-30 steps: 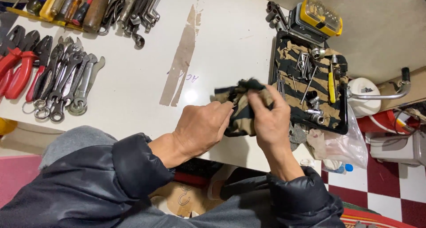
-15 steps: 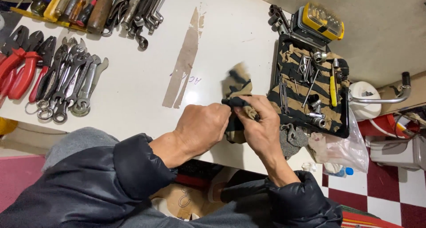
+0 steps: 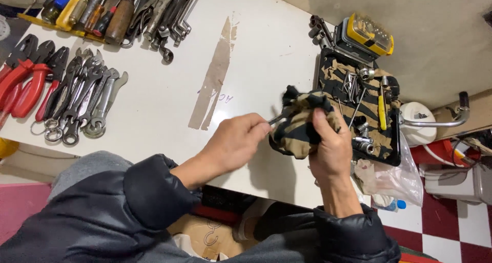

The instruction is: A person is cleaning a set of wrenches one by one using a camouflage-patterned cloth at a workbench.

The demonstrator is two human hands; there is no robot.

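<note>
Now, near to far:
Left hand (image 3: 237, 142): fingers pinched tight on the end of a thin metal tool (image 3: 277, 120), over the white table (image 3: 154, 109).
Right hand (image 3: 329, 142): fingers curled shut around a striped rag (image 3: 300, 124), thumb on top; the rag wraps the tool's other end.
Tray (image 3: 394, 153): black, just beside the rag, full of small metal bits.
Wrenches (image 3: 84, 101): far left, in a row beside red pliers (image 3: 25, 78).
Yellow case (image 3: 369, 35): behind the tray.

A soft, matt striped cloth (image 3: 302, 127) wraps a shiny metal tool (image 3: 277, 120) above the smooth, matt white tabletop (image 3: 169, 96).
</note>
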